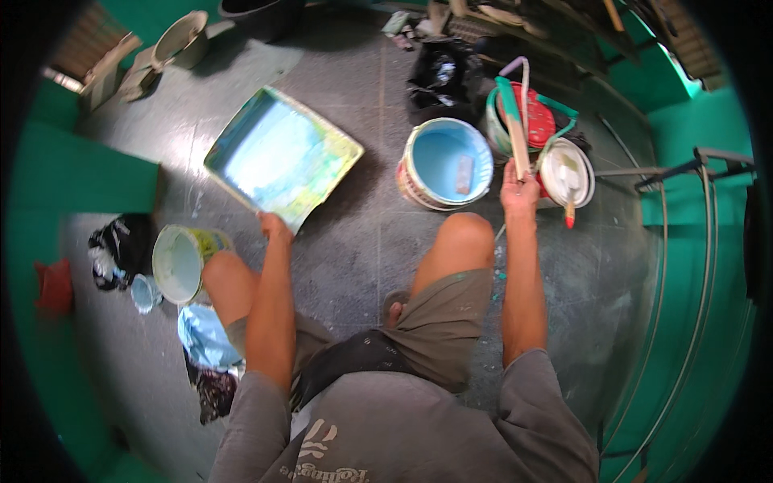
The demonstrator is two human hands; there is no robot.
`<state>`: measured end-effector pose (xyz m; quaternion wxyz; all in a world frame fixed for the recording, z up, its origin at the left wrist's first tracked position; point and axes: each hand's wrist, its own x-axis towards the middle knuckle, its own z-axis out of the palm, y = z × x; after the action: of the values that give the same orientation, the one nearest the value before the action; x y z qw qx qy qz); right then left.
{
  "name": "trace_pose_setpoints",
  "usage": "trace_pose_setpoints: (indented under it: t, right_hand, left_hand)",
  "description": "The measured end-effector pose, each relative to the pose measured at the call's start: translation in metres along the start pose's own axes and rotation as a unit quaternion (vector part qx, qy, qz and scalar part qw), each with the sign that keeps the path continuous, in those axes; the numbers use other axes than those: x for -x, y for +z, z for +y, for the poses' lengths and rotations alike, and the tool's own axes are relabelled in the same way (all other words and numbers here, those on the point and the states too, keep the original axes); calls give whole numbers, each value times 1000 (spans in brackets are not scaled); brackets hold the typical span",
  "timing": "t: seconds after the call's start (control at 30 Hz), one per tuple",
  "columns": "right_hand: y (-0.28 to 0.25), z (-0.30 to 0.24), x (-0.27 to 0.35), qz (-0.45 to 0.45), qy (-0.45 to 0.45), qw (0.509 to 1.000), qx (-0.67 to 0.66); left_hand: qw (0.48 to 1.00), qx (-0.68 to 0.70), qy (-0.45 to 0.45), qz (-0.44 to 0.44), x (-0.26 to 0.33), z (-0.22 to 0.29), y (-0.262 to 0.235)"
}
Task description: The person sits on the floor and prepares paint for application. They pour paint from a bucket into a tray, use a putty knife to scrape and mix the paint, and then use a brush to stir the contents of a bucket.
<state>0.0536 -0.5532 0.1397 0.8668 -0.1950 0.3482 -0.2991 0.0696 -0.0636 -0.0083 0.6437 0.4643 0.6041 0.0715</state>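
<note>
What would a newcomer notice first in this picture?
Probably the big tray in the upper left, its inside bright with light blue and yellow-green paint, its near edge gripped by the left hand. Next, the round bucket with a light blue inside, just right of centre. Then the wooden stick with a green upper end, held in the right hand.

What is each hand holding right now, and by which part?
The left hand grips the paint tray by its near edge; the right hand holds the wooden stick, green at its far end, by the bare near end.
</note>
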Motion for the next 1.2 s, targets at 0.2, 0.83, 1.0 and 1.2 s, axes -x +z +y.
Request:
trace_pose_setpoints:
  t: [0.2,0.83,1.0,1.2]
  right_hand:
    - [-10,10,1,34,1,998,60]
    - [-20,1,110,44,7,912,408]
    - [-32,17,152,-7,-67,877,475]
    - [-57,19,168,-101,-1,856,506]
  left_hand:
    - [998,23,-48,27,11,18,-1]
    - [993,54,-70,-76,15,113,-6]
    - [991,49,-59,-111,-23,138,-4]
    - [998,-13,-51,-40,-56,156,4]
